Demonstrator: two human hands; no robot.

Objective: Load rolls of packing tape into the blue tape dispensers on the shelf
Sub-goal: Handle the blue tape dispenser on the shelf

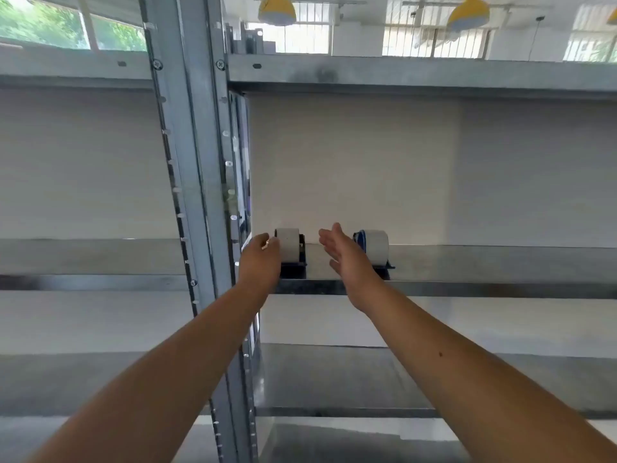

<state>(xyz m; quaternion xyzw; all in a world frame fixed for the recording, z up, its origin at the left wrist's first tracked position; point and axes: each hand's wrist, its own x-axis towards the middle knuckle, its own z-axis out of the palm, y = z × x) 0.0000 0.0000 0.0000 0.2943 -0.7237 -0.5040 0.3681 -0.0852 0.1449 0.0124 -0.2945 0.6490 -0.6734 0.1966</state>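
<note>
Since left dispenser point(293, 267) and right dispenser point(360, 240) on the shelf point(467, 262) each carry a roll, loading looks nearly done. Hands: left hand point(260, 259) curled on left roll point(287, 243); right hand point(344, 255) spread, empty, between dispensers.

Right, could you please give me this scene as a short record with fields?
shelf: metal, bears two dispensers side by side
left dispenser: carries the left roll, white
right dispenser: blue, carries the right roll, white
left hand: fingers curled at the left roll's edge; grip unclear
right hand: fingers straight, seen between the two rolls, holding nothing
</note>
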